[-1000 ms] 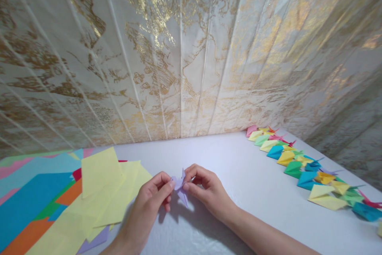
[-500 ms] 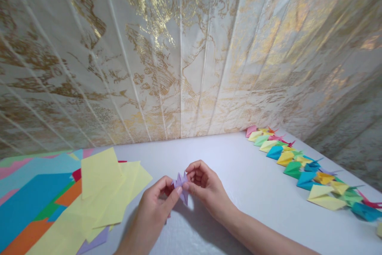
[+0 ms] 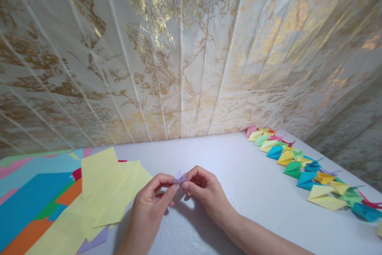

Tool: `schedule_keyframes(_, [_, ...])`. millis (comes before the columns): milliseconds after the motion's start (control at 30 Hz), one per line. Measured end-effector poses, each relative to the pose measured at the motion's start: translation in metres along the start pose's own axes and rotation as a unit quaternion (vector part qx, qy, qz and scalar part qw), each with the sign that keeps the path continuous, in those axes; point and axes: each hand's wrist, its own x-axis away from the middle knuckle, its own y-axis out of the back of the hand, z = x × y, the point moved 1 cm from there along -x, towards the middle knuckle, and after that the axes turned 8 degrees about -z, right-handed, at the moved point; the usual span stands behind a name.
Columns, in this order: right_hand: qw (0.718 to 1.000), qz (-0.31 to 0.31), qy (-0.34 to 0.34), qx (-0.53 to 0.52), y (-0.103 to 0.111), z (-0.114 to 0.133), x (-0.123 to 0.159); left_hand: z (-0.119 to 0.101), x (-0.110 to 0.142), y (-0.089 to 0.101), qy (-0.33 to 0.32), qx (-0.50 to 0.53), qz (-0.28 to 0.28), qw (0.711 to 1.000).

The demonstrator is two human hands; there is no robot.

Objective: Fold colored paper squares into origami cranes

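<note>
A small lilac origami crane point(image 3: 179, 178) is held just above the white table, between my two hands. My left hand point(image 3: 153, 201) pinches its left side between thumb and forefinger. On the opposite side, the thumb and forefinger of my right hand point(image 3: 207, 191) are closed on the paper. One pointed flap stands up in the middle of the crane; its lower part is hidden by my fingertips.
Loose coloured paper sheets, with yellow ones point(image 3: 103, 171) on top, spread over the left of the white table point(image 3: 191, 151). Several folded paper cranes point(image 3: 307, 179) line the right edge in rows. A gold-patterned curtain point(image 3: 179, 68) hangs behind the table.
The lilac crane has been turned in my fingers, so its lower point no longer shows. My right hand has shifted slightly down, and the fingers of both hands have come level.
</note>
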Motion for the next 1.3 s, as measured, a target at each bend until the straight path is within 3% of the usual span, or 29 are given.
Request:
schedule_keyframes(333, [0.999, -0.032, -0.01, -0.026, 0.002, 0.0, -0.002, 0.002, -0.002, -0.002, -0.037, 0.051, -0.017, 0.998])
schedule_keyframes(567, [0.998, -0.036, -0.035, -0.034, 0.0, 0.002, -0.002, 0.003, -0.002, -0.003, 0.0, 0.05, -0.052, 0.997])
schedule_keyframes(800, [0.995, 0.052, -0.071, 0.036, 0.005, 0.007, -0.006, 0.003, 0.001, -0.003, 0.012, 0.053, 0.064, 0.997])
schedule_keyframes(1133, [0.996, 0.047, -0.08, 0.017, 0.002, 0.005, -0.002, -0.006, 0.005, -0.005, -0.055, -0.11, 0.128, 0.984])
schedule_keyframes(1300, [0.996, 0.04, -0.046, 0.063, 0.002, 0.009, 0.0, -0.004, 0.002, -0.005, -0.048, -0.15, 0.141, 0.977])
